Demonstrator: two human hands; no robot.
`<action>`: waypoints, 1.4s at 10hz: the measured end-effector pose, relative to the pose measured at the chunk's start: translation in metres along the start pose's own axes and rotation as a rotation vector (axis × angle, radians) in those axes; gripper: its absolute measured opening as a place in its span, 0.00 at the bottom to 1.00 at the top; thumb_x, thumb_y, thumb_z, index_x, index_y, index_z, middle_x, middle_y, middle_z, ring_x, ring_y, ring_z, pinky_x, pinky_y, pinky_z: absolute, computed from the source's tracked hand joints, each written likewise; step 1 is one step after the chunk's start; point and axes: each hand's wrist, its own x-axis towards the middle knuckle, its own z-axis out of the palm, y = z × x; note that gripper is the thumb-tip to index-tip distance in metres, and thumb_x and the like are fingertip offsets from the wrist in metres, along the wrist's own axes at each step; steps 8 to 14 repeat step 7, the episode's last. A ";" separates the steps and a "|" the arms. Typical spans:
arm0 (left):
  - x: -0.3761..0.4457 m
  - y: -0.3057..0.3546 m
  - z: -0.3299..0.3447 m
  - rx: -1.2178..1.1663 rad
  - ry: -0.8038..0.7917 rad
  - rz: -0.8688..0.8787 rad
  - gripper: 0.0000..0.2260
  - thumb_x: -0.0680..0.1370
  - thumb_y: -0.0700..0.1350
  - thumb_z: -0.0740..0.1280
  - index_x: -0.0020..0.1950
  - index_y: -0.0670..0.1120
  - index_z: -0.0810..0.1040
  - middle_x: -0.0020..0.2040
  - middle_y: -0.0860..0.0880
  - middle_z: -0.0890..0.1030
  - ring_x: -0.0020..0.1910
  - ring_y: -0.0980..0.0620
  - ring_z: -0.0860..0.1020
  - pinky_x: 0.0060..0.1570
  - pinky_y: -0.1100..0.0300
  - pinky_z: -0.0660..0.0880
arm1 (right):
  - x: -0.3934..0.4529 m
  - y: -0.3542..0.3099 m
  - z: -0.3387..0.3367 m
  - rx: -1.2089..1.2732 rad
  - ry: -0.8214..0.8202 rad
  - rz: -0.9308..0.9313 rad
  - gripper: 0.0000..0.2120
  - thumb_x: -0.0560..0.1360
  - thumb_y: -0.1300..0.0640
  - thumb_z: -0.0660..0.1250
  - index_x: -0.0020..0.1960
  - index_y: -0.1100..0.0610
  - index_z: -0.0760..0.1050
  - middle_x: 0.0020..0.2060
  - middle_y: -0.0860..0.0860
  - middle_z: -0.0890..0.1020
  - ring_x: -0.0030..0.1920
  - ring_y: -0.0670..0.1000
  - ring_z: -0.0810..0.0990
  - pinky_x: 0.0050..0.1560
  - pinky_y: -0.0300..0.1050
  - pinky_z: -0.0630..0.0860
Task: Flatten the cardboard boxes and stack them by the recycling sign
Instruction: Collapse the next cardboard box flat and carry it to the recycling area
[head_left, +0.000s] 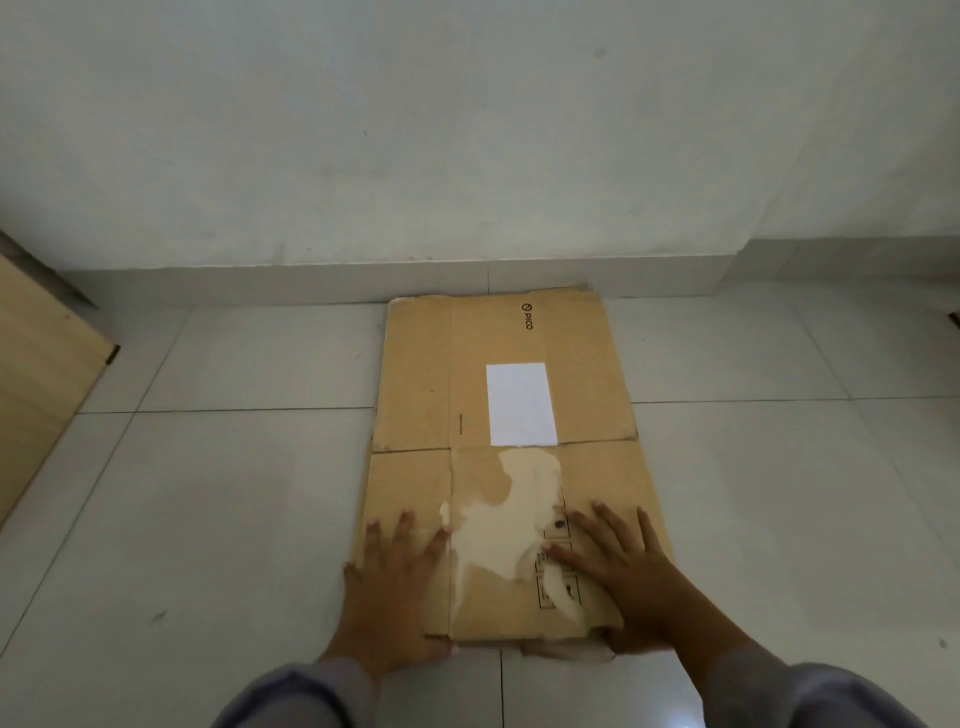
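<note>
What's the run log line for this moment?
cardboard box: flat on floor | left hand: pressing | right hand: pressing | recycling sign: unseen

A flattened brown cardboard box with a white label and torn patches lies flat on the floor, far end at the wall.

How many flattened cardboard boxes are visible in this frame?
1: a flattened box lies on the floor tiles against the wall, under both hands. Others may be hidden beneath.
</note>
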 end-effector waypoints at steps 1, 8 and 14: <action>0.016 -0.003 -0.009 -0.032 0.019 -0.020 0.59 0.57 0.74 0.69 0.73 0.63 0.32 0.77 0.49 0.32 0.75 0.33 0.37 0.67 0.31 0.59 | 0.020 0.005 -0.011 0.020 -0.028 -0.004 0.55 0.57 0.27 0.68 0.77 0.37 0.45 0.78 0.56 0.57 0.74 0.69 0.57 0.61 0.79 0.58; 0.023 -0.001 -0.054 0.088 -0.052 -0.018 0.47 0.62 0.76 0.62 0.75 0.60 0.50 0.78 0.45 0.50 0.75 0.38 0.54 0.67 0.30 0.47 | 0.037 0.002 -0.048 0.244 -0.034 0.100 0.46 0.65 0.30 0.69 0.77 0.40 0.52 0.78 0.49 0.52 0.76 0.58 0.50 0.73 0.62 0.53; 0.023 -0.001 -0.054 0.088 -0.052 -0.018 0.47 0.62 0.76 0.62 0.75 0.60 0.50 0.78 0.45 0.50 0.75 0.38 0.54 0.67 0.30 0.47 | 0.037 0.002 -0.048 0.244 -0.034 0.100 0.46 0.65 0.30 0.69 0.77 0.40 0.52 0.78 0.49 0.52 0.76 0.58 0.50 0.73 0.62 0.53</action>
